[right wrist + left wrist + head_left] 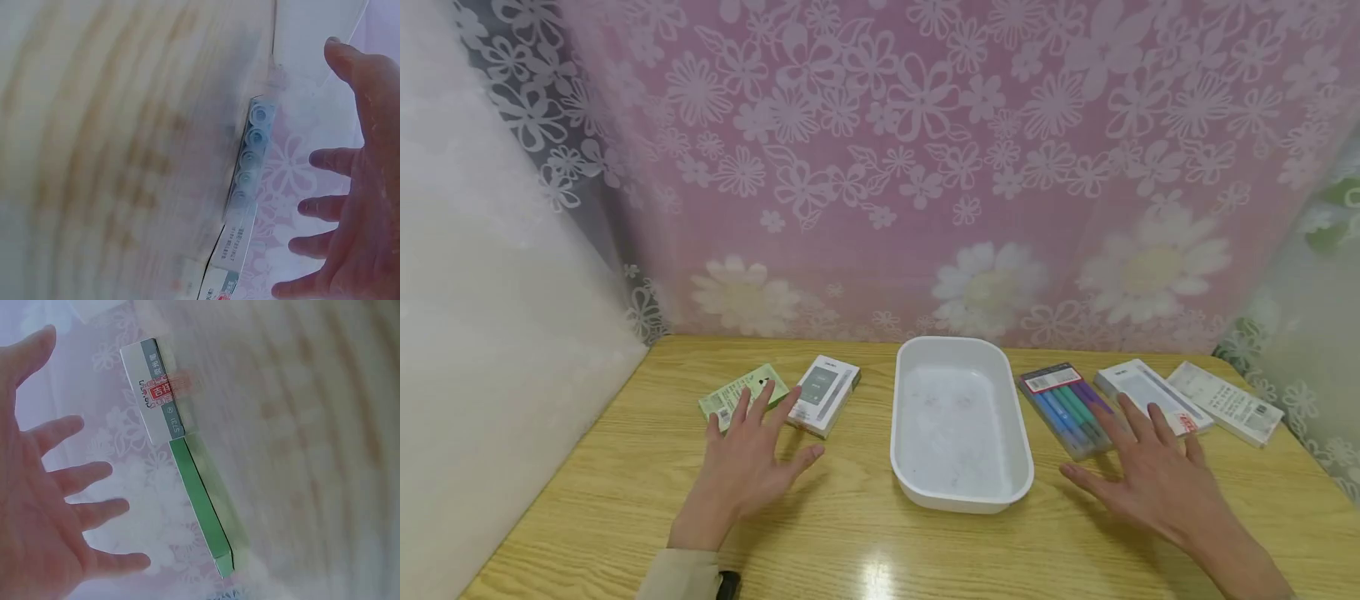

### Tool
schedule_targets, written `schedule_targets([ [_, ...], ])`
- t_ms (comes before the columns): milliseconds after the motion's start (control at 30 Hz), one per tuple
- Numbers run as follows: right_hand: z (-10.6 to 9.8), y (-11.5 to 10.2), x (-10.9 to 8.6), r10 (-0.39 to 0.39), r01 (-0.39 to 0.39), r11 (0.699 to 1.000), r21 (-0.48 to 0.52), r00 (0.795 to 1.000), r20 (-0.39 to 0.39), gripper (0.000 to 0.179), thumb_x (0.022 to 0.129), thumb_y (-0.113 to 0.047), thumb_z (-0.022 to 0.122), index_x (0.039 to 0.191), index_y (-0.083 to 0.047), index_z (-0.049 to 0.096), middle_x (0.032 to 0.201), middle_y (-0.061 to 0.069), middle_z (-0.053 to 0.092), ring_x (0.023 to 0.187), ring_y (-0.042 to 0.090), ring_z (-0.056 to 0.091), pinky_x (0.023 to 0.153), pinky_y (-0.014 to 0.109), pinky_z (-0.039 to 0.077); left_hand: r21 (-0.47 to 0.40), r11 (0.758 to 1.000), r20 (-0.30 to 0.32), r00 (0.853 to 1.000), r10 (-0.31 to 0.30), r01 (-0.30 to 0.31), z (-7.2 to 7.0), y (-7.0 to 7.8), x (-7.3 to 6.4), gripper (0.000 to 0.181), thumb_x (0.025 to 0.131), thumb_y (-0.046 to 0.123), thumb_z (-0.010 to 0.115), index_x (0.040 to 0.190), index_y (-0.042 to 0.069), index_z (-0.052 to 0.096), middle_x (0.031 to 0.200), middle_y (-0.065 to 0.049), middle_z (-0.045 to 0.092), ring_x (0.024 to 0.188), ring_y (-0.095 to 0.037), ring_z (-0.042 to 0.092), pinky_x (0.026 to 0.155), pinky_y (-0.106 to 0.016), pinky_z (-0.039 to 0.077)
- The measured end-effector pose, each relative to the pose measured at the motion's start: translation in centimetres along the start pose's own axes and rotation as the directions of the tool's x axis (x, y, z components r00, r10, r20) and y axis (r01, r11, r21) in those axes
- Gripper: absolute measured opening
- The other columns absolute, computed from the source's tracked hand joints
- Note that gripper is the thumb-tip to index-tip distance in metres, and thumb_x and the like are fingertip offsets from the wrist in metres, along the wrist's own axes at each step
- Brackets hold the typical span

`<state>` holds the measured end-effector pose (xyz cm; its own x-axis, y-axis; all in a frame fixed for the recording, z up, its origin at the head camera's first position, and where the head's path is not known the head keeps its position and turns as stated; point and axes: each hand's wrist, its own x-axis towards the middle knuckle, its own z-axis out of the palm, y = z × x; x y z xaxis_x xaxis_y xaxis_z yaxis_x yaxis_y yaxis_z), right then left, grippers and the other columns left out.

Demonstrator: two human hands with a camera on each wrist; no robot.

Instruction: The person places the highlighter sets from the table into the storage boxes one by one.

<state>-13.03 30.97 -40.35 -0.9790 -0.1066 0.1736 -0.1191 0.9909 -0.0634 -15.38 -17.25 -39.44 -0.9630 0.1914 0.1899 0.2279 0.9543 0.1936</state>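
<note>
Plastic pen pack [1057, 410], ten o'clock from your empty, spread right hand [1157, 482], seems light, stiff, slick: pinch its long edges. Left hand [741, 468]: fingers likewise apart, empty.

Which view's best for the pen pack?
Head: it shows most of the pen pack from above, coloured pens included. Right wrist: mainly one end, a row of circles. Left wrist: none of it.

A code on one box
"S731" appears on the white-and-grey box [147, 372]; its red sticker [160, 392] bears Chinese characters.
</note>
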Motion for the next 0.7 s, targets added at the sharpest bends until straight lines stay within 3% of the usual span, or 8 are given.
schedule_targets([
  [200,-0.2,-0.3,0.9,-0.099,0.102,0.994,0.038,0.992,-0.075,0.087,0.086,-0.066,0.068,0.147,-0.006,0.052,0.148,0.031,0.047,0.126,0.058,0.049,0.085,0.075,0.048,-0.044,0.998,-0.039,0.998,0.040,-0.042,0.0,0.5,1.4,0.073,0.094,0.061,0.061,0.154,0.023,0.047,0.159,-0.015,0.045,0.143,-0.044,0.045,0.104,-0.080,0.034],
  [367,-0.2,-1.0,1.7,-0.178,0.204,0.972,0.116,0.964,-0.199,0.066,0.085,-0.044,0.078,0.134,-0.003,0.062,0.135,0.029,0.060,0.115,0.054,0.060,0.085,0.066,0.053,-0.081,0.994,-0.045,0.996,0.073,-0.076,0.0,0.8,2.6,0.064,0.095,0.051,0.065,0.150,0.020,0.052,0.153,-0.017,0.051,0.138,-0.043,0.051,0.099,-0.073,0.044],
  [500,-0.2,-1.9,2.1,-0.163,0.216,0.955,0.203,0.955,-0.249,0.055,0.088,-0.037,0.077,0.129,-0.003,0.066,0.130,0.030,0.064,0.110,0.054,0.064,0.085,0.066,0.053,-0.125,0.990,0.016,0.998,0.062,-0.060,0.1,1.1,3.5,0.062,0.096,0.048,0.065,0.150,0.021,0.052,0.154,-0.016,0.050,0.138,-0.044,0.050,0.098,-0.073,0.044],
  [600,-0.4,-2.6,2.4,-0.133,0.204,0.935,0.290,0.960,-0.247,0.047,0.093,-0.034,0.073,0.127,-0.003,0.067,0.122,0.027,0.070,0.097,0.045,0.071,0.075,0.053,0.059,-0.140,0.989,0.066,0.997,0.047,-0.037,0.3,1.3,4.2,0.063,0.095,0.047,0.066,0.150,0.021,0.051,0.156,-0.016,0.048,0.139,-0.044,0.048,0.099,-0.075,0.042],
  [700,-0.8,-3.2,2.8,-0.092,0.153,0.903,0.401,0.982,-0.167,0.044,0.099,-0.036,0.065,0.128,-0.004,0.067,0.119,0.021,0.073,0.090,0.031,0.074,0.066,0.038,0.059,-0.141,0.990,0.104,0.994,0.036,-0.021,0.6,1.5,4.8,0.064,0.095,0.047,0.066,0.151,0.021,0.050,0.157,-0.016,0.046,0.139,-0.046,0.048,0.099,-0.076,0.042],
])
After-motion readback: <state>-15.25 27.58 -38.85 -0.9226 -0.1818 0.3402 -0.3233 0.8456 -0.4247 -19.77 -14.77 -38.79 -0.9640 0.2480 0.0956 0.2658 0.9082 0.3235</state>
